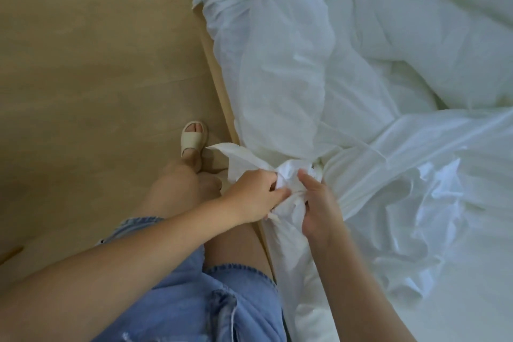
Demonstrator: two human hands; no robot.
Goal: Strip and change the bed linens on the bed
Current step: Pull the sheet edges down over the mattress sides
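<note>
Working on the thin white sheet (277, 78), draped over the near side edge of the bed (217, 72) and drawn into a twisted bunch (291, 175) right at that edge. Cannot tell whether tied in a knot or only gathered.

Left grip (254, 196) closed on the bunch from the floor side, pinching a fold between thumb and fingers. Right grip (319, 203) closed on it from the bed side, with fingers curled into the cloth, just beside the left.

Judging from that: freeing this gathered corner so as to strip the sheet. To do it well:
- Hold the bunch steady with 1 grip and tease the folds apart with the other. Avoid pulling both ways at once, for fear of tightening it.
- Start from the loose tail (230, 153) poking out toward the floor (83, 64).
- Go gently with such thin cloth, probably easy to tear if yanked and to snag on the frame along the edge.
- Once loose, draw it off toward the body, not across the bed.

Further out, touching the sheet and heaped toward the middle of the bed, a thick white duvet (416, 22). Alongside the bed, wooden floor with 1 beige sandal (193, 137) near the edge. At the bottom, denim shorts (194, 300).

No brand, label or writing to be read anywhere.
</note>
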